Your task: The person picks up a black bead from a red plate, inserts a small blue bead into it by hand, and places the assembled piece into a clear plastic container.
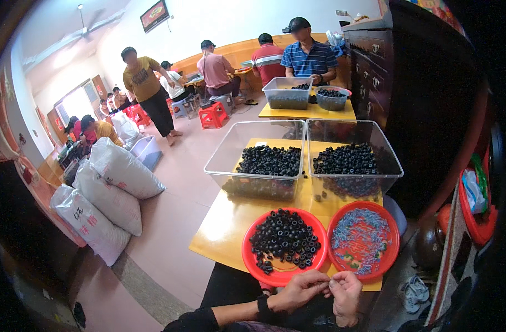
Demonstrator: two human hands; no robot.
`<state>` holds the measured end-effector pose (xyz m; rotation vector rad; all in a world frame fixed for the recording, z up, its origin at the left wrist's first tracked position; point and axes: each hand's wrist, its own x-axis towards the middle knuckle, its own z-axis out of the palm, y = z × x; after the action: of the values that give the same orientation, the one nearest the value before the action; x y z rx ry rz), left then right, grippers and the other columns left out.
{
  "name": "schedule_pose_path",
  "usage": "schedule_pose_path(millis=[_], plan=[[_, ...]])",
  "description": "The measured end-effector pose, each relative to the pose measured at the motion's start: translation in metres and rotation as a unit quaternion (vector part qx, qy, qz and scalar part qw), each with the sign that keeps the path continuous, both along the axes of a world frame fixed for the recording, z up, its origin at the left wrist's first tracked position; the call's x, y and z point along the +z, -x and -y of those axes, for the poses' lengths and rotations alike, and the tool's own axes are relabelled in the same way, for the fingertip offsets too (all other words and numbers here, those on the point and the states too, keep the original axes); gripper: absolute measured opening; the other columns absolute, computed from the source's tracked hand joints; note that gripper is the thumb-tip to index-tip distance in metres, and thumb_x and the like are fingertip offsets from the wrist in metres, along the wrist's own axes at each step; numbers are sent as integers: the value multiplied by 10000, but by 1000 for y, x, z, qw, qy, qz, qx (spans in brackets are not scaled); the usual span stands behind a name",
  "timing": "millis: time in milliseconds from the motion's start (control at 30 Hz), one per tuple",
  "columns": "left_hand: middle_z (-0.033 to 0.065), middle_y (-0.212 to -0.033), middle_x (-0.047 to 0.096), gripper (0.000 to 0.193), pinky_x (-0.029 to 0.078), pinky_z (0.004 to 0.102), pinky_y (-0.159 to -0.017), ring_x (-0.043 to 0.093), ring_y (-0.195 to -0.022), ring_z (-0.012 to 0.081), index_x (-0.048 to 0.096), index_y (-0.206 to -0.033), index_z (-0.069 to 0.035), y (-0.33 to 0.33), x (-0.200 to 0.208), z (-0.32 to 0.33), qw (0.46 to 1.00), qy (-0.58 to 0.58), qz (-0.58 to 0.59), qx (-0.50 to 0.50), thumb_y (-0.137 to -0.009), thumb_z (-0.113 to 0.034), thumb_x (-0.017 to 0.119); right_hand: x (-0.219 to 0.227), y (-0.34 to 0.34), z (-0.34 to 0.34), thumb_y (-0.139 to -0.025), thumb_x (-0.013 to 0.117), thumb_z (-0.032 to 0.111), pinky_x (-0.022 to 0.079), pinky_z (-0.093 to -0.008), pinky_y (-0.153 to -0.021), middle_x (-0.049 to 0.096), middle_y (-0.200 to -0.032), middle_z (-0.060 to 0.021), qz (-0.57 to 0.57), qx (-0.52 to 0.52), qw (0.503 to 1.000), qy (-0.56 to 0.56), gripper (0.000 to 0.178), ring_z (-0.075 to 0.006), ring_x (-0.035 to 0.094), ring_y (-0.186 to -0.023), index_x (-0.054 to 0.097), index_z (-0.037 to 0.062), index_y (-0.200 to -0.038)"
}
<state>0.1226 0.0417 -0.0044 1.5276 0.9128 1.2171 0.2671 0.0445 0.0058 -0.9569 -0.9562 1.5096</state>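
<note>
My left hand [300, 290] and my right hand [346, 296] meet at the near edge of the yellow table [225, 227], fingertips pinched together on a tiny part too small to make out. Just beyond them sits a red plate [253, 260] heaped with small black rings [285, 237]. Beside it on the right is a second red plate [394, 243] spread with small bluish and pinkish pieces [361, 238]. Behind the plates stand two clear plastic bins, the left bin [225, 155] and the right bin [394, 163], each holding black rings.
Three stuffed white sacks [106, 193] lie on the floor to the left. A dark wooden cabinet [419, 94] stands at right. Across another yellow table [311, 112] sits a person in a striped shirt with more bins. Other people work farther back among red stools [213, 115].
</note>
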Motion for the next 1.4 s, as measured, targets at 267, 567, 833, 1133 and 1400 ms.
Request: schedule_pose_path(millis=[267, 567, 833, 1133, 1400], plan=[[13, -756, 509, 106, 425, 225, -608, 496, -691, 73, 551, -916, 18, -10, 10, 0, 998, 54, 29, 5, -894, -75, 504, 0, -1, 1, -825, 554, 56, 466, -208, -496, 575, -695, -65, 3, -9, 1000, -5, 117, -109, 566, -563, 486, -21, -882], [-4, -846, 484, 211, 400, 203, -682, 447, -800, 58, 508, -1010, -3, -3, 16, 4, 983, 166, 54, -64, -921, -191, 479, -1, 4, 11, -841, 551, 64, 439, -202, -511, 562, -703, -39, 124, -54, 988, -71, 121, -81, 541, -569, 492, -16, -909], [-14, -829, 477, 170, 399, 211, -679, 435, -787, 53, 500, -970, 3, 5, 6, 8, 989, 146, 20, -25, -920, -158, 472, 2, 15, 14, -843, 546, 55, 435, -199, -531, 559, -714, -29, 258, -81, 949, -160, 95, -73, 533, -589, 523, -24, -888], [63, -799, 529, 173, 448, 265, -676, 543, -771, 142, 518, -1024, 15, 10, 11, 14, 999, 7, 28, -16, -853, -6, 528, 6, 14, 11, -811, 535, 48, 426, -212, -430, 591, -651, -79, 0, -17, 1000, 10, 101, -111, 536, -481, 541, -40, -860], [117, -845, 514, 301, 443, 294, -651, 548, -767, 233, 514, -1093, 19, 23, 6, 9, 985, -165, -55, 18, -796, 36, 555, 12, 18, 8, -825, 506, 58, 426, -219, -425, 597, -664, -97, -10, 24, 998, 49, 115, -122, 530, -474, 543, -50, -843]])
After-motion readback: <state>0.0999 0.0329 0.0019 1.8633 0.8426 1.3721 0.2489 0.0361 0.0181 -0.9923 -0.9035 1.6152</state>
